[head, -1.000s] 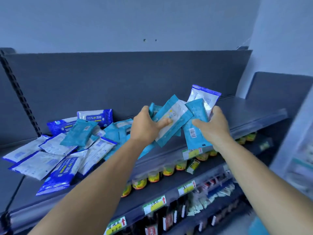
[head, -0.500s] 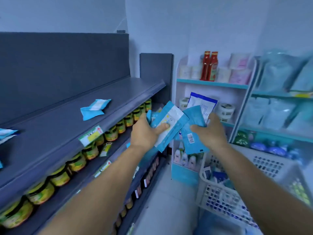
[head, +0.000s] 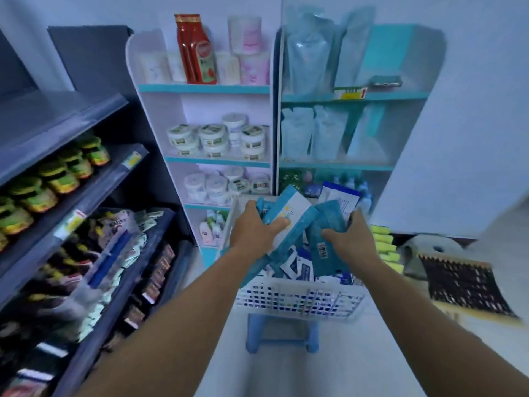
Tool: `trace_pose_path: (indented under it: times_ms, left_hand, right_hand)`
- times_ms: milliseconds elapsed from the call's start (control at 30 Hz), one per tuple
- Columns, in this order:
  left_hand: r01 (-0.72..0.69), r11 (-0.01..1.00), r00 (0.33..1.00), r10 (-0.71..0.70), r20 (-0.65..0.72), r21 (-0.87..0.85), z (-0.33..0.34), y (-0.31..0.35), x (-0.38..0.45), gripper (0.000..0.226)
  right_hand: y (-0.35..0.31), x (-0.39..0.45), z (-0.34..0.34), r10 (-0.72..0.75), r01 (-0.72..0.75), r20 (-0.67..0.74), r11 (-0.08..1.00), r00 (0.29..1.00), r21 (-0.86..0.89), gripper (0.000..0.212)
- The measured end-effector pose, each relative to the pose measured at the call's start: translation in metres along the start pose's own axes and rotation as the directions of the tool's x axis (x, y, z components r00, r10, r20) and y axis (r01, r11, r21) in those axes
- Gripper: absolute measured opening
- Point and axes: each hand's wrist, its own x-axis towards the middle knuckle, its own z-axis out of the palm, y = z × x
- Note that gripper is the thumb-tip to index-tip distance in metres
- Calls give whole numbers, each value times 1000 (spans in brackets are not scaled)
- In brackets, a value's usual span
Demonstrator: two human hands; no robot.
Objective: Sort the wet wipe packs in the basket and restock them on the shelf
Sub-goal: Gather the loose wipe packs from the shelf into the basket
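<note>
Head view is showing both hands over the white basket: the left hand is gripping teal packs, the right hand is clutching others. Keeping each bundle pinched firmly above the basket is probably wise, so slippery packs are not sliding loose.

Both my arms reach forward, bare. My left hand grips teal packs, thumb across; just right of it, my right hand clutches more.
</note>
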Motion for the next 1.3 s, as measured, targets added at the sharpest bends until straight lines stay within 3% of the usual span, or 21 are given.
trace_pose_path:
  times_ms: [200, 467, 700, 900, 1067, 1200, 1300]
  left_hand:
    - [88, 990, 995, -92, 35, 112, 85, 1, 47, 39]
    - [243, 965, 962, -252, 102, 96, 156, -41, 102, 37]
    - [329, 937, 922, -345, 175, 118, 207, -98, 148, 51]
    - [357, 919, 885, -390, 255, 167, 238, -134, 177, 66]
    - [194, 900, 810, -371, 455, 390, 239, -156, 180, 94]
    - [-113, 789, 842, -247, 480, 605, 227, -154, 174, 84]
    - [-243, 708, 864, -153, 480, 664, 212, -145, 163, 75]
  right_hand:
    - [56, 69, -16, 95, -94, 38, 995, 995, -25, 31]
    - [117, 131, 20, 217, -203, 88, 968, 972, -148, 35]
    - [171, 177, 67, 328, -288, 110, 917, 938, -276, 32]
    - [209, 204, 99, 421, -354, 140, 869, 896, -345, 43]
    - [224, 208, 106, 505, -382, 208, 814, 838, -438, 86]
    - [215, 202, 104, 427, -196, 247, 758, 870, -622, 94]
    - [192, 192, 99, 333, -22, 329, 732, 884, -681, 90]
